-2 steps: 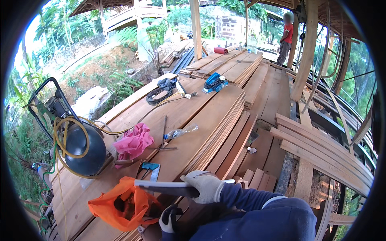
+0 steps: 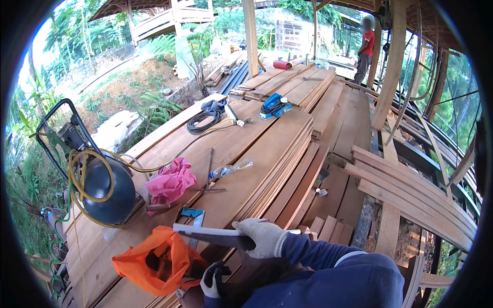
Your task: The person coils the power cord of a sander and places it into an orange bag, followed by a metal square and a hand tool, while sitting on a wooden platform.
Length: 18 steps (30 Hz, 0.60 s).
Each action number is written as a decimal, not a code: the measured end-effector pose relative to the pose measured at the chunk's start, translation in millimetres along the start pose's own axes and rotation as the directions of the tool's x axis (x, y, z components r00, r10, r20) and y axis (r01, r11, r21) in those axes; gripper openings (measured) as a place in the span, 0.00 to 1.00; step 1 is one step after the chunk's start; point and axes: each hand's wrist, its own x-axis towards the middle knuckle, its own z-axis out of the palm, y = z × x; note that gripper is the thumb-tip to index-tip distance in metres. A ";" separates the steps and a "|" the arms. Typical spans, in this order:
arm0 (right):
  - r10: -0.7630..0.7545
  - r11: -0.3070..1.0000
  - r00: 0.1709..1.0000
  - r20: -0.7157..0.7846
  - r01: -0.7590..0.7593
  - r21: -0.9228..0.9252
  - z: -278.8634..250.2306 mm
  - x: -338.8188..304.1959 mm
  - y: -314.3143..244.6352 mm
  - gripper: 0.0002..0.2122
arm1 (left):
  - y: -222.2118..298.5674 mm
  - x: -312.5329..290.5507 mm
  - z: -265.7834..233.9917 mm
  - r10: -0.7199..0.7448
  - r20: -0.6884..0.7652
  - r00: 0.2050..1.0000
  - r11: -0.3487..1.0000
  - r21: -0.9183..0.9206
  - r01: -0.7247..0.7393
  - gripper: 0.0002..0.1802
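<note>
My right hand [image 2: 263,238], in a pale work glove, is closed round one end of a long flat strip [image 2: 205,234], dark on its side with a light upper edge. The strip points left, over the planks and past the orange bag's upper right corner. Lower down, my left hand [image 2: 212,281] wears a glove with dark fingers, curled beside the open orange bag [image 2: 134,263]; whatever they hold is hidden. Dark coiled or threaded items show inside the bag. A teal-handled square [image 2: 193,212] lies just beyond the strip's tip.
Stacked planks [image 2: 272,154] stretch away ahead. On them lie a pink bag [image 2: 172,184], a plastic bottle [image 2: 231,168], a blue power planer [image 2: 275,106] and coiled cable [image 2: 201,122]. An air compressor [image 2: 105,185] stands left. A person in red [image 2: 367,46] stands far right.
The strip's far end has shifted slightly right and down with my right hand. My left hand has moved a little left. Everything else looks the same.
</note>
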 end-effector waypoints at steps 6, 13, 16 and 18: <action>0.013 0.995 1.000 -0.005 -0.014 -0.099 17.3 -4.2 15.2 0.31 | -12.1 -9.9 -73.3 0.327 -0.024 0.945 0.834 0.477 -0.276 0.26; 0.006 0.983 1.000 0.018 -0.003 -0.185 22.0 1.6 -0.7 0.30 | 13.1 -12.0 -125.2 0.219 -0.628 0.746 0.972 0.211 -0.108 0.31; 0.055 0.977 0.994 0.091 -0.034 -0.210 23.0 7.3 -2.7 0.32 | 19.7 -15.4 -150.1 0.219 -0.754 0.619 0.976 0.182 -0.124 0.33; 0.085 0.968 0.990 0.112 -0.055 -0.247 27.5 6.6 1.9 0.34 | 18.1 -17.4 -164.9 0.214 -0.797 0.565 0.977 0.162 -0.142 0.34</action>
